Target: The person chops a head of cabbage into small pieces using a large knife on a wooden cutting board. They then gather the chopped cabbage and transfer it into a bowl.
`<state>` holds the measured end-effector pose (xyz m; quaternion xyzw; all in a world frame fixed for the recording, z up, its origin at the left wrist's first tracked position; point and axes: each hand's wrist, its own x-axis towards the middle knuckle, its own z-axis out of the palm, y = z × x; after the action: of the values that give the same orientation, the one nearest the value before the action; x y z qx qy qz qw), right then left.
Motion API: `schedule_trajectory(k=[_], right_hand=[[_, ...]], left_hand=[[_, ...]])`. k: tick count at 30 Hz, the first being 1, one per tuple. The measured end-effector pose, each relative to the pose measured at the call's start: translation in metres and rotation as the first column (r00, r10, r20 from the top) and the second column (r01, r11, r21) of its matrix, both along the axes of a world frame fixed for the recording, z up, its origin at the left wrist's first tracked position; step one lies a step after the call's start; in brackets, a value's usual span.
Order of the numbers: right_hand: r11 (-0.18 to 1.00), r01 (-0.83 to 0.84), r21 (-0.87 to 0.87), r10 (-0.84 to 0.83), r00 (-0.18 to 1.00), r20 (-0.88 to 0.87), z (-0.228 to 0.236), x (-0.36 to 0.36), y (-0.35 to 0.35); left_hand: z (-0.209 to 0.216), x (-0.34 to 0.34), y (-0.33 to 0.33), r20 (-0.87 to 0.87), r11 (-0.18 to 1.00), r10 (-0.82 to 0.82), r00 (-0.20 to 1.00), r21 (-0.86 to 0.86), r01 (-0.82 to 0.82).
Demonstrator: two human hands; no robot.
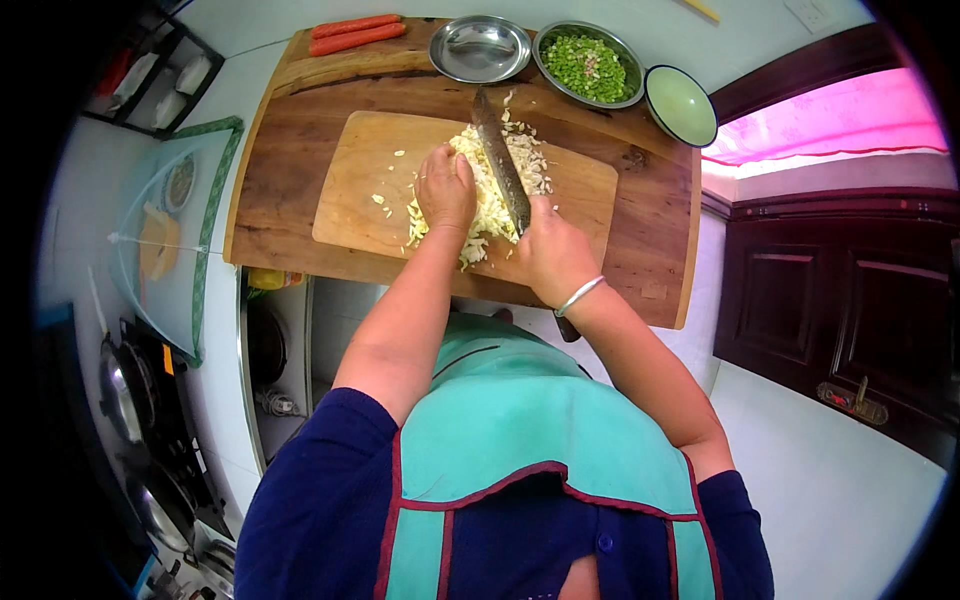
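My right hand is closed round the handle of a long kitchen knife with a dark, worn blade. Its blade slants up and to the left over a heap of finely chopped pale yellow-white vegetable, perhaps cabbage. Just left of the blade, my left hand presses on the heap, its fingers bent and close together. Both the heap and my left hand are on a light wooden cutting board. Small loose bits lie scattered left of my left hand. What sits under its fingers is mostly hidden.
The board lies on a brown wooden table. Along its far side are carrots, a steel plate, a steel bowl of chopped green vegetable and a pale green bowl. A mesh food cover stands on the left counter.
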<state>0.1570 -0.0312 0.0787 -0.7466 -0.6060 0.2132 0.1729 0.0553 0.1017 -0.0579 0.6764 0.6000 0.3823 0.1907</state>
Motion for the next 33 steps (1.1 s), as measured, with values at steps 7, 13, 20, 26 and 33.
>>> schedule_trajectory(k=[7,13,20,26,33], right_hand=[[0.990,-0.062,-0.130,0.069,0.997,0.047,-0.006,-0.010,0.003],[0.973,-0.154,-0.174,0.161,0.986,0.028,-0.012,0.004,0.021],[0.967,-0.047,-0.249,0.070,0.994,0.084,-0.051,-0.006,0.042],[0.984,0.066,-0.163,-0.063,0.998,0.024,-0.038,-0.009,0.026],[0.973,-0.084,-0.214,0.101,0.992,0.069,0.012,-0.006,0.012]], left_hand=[[0.000,0.000,0.003,-0.039,0.999,0.021,0.999,0.038,-0.019],[0.004,-0.003,0.002,-0.021,0.999,-0.037,0.999,0.019,0.038],[-0.004,-0.002,0.002,0.064,0.992,-0.064,0.996,0.109,0.056],[-0.002,-0.006,0.004,0.060,0.999,-0.049,0.997,0.016,0.048],[0.001,-0.001,0.008,0.033,0.999,0.017,0.999,-0.044,-0.016]])
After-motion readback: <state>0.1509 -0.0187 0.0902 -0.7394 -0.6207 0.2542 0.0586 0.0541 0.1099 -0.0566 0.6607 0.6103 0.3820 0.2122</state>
